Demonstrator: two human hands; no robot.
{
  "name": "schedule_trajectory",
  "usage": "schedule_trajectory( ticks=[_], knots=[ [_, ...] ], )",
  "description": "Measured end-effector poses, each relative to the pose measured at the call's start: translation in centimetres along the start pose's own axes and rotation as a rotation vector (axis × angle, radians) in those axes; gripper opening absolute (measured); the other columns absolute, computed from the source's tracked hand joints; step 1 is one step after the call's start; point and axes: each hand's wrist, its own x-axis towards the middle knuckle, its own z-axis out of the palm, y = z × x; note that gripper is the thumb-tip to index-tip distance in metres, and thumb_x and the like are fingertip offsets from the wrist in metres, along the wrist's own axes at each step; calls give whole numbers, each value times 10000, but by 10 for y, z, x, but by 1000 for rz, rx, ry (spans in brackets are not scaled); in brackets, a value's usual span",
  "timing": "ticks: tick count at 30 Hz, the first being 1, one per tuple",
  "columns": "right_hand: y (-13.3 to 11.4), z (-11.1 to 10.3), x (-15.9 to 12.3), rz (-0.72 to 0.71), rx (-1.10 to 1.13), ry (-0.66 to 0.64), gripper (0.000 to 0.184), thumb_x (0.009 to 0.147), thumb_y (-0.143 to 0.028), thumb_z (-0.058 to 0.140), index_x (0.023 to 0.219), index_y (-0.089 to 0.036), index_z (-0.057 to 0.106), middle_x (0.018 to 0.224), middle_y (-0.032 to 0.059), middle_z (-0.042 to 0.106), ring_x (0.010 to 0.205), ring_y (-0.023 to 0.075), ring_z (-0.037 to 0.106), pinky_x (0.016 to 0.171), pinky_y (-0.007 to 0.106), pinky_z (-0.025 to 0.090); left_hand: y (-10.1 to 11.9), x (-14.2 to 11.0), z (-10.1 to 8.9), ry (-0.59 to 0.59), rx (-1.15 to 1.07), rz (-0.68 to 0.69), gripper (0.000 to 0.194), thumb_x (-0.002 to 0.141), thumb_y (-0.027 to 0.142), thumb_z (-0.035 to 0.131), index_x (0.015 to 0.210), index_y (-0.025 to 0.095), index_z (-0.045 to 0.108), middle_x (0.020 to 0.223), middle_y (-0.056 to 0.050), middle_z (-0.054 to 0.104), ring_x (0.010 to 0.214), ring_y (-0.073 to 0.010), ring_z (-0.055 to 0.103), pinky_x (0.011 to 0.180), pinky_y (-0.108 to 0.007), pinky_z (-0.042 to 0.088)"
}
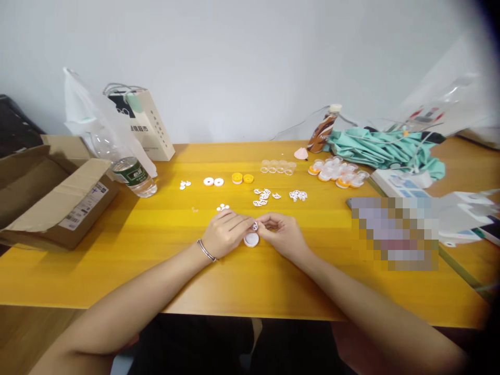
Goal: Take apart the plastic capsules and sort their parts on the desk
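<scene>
Fingers of our left hand [224, 234] and right hand [284, 235] pinch a white openwork piece [255, 226], presumably to steady it near the round white cap [251, 240].

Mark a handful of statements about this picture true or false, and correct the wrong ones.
1. The left hand and the right hand meet at a small white piece. True.
2. The silver bracelet is on the right wrist. False: the silver bracelet is on the left wrist.
3. The two yellow discs are stacked. False: the two yellow discs lie side by side.
4. The brown bottle stands beside the green fabric. True.
5. The cardboard box is closed. False: the cardboard box has its flaps open.
</scene>
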Motion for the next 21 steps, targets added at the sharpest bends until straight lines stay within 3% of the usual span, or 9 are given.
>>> schedule_trajectory(
  ticks=[21],
  knots=[
    [5, -1, 2, 16, 114, -36, 148, 659, -311, 623, 660, -164, 639, 634, 14, 676, 585, 140, 625, 584, 260, 511, 2, -1, 0, 1, -54, -61, 156, 854, 214, 508, 990, 188, 579, 875, -32, 691, 772, -125, 631, 761, -275, 422]
  ],
)
